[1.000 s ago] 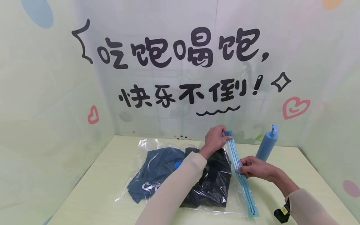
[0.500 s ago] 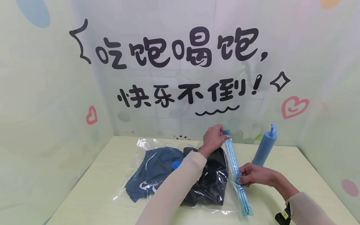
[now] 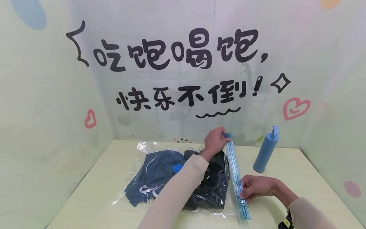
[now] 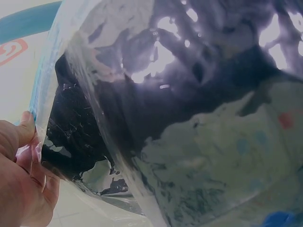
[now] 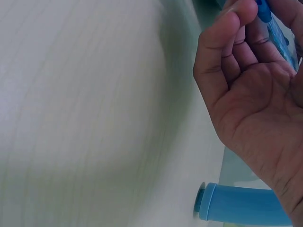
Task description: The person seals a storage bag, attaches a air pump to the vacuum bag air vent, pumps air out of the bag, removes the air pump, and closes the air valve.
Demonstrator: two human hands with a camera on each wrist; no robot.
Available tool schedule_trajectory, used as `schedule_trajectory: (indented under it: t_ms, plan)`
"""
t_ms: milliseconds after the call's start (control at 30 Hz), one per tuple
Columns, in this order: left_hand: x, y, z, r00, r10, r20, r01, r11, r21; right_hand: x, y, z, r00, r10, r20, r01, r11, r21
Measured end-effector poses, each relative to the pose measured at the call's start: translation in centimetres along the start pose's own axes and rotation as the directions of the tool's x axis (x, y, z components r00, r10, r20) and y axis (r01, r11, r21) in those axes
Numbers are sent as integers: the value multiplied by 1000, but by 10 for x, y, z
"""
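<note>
A clear plastic zip bag (image 3: 137,159) lies flat with a blue-grey garment (image 3: 160,171) and a black garment (image 3: 214,187) inside. It has a round blue valve (image 3: 177,168) and a blue zip strip (image 3: 234,165) along its right edge. My left hand (image 3: 215,140) pinches the far end of that strip; in the left wrist view the thumb (image 4: 27,124) presses on the bag's edge. Lower on the strip, my right hand (image 3: 257,187) pinches it between thumb and fingers. A small blue piece (image 5: 263,10), probably the zip slider, shows at the right fingertips in the right wrist view.
A blue hand pump (image 3: 266,152) stands upright on the pale table (image 3: 97,171), behind my right hand. Printed fabric walls (image 3: 177,127) enclose the table at the back and sides. My left sleeve (image 3: 177,190) crosses over the bag.
My right hand has slid down the zip strip toward the near end. My left hand keeps its grip on the far end. The pump's base has come into full view.
</note>
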State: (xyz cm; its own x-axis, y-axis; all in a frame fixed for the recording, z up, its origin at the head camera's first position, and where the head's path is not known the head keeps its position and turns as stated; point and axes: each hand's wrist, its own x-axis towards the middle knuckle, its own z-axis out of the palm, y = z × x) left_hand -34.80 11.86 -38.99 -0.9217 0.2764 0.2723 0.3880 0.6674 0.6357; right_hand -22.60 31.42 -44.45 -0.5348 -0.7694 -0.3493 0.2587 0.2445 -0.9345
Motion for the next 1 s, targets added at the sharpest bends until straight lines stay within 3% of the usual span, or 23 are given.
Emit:
schedule_trajectory:
  t_ms: [400,600,867,1000]
  plan:
    - [-2,-1,-2,1000,-19,3,19,1000,4,2,5,10,993,101,62,-100,995,-20]
    - [0,-5,-6,999,-35,-1,35,999,10,4,9,18,991,88,101,-79,993,-91]
    - [1,-8,-6,999,-43,20,43,999,7,0,10,18,994,99,39,-94,989,-116]
    - [1,-9,-5,998,-47,40,46,999,22,-2,9,14,993,113,-31,-117,980,-163]
